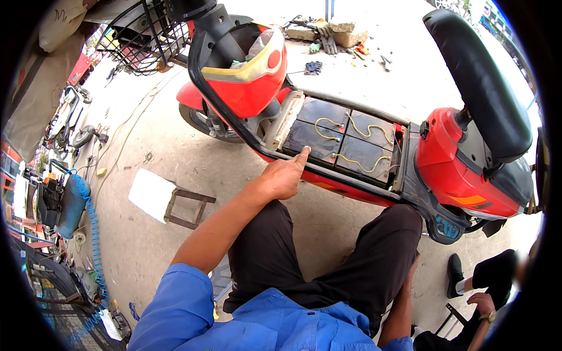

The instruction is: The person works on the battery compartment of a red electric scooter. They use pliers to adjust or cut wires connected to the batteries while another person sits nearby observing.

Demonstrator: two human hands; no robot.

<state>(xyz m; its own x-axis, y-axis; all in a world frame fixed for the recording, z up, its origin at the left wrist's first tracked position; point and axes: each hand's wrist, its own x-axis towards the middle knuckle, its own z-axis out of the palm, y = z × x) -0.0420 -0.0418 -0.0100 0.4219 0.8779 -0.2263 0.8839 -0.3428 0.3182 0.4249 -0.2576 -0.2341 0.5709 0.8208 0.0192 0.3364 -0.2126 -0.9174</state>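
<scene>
My left hand point(285, 174) reaches to the near left edge of an open battery bay in a red electric scooter point(448, 167). Its index finger is stretched out, the tip at the near left battery point(313, 139); the other fingers are curled, and I see nothing held. Several dark batteries sit side by side in the bay, with yellow wires point(366, 167) looping over their tops between terminals. My right forearm point(400, 313) runs beside my right thigh; its hand is mostly hidden behind the leg, fingers out of sight.
A small stool with a white top point(151, 196) stands on the floor to the left. The scooter's black seat point(477, 82) is tilted up. Gloves point(328, 38) and tools lie beyond it. A coiled blue hose point(93, 234) hangs left. Another person's hand point(481, 302) is at lower right.
</scene>
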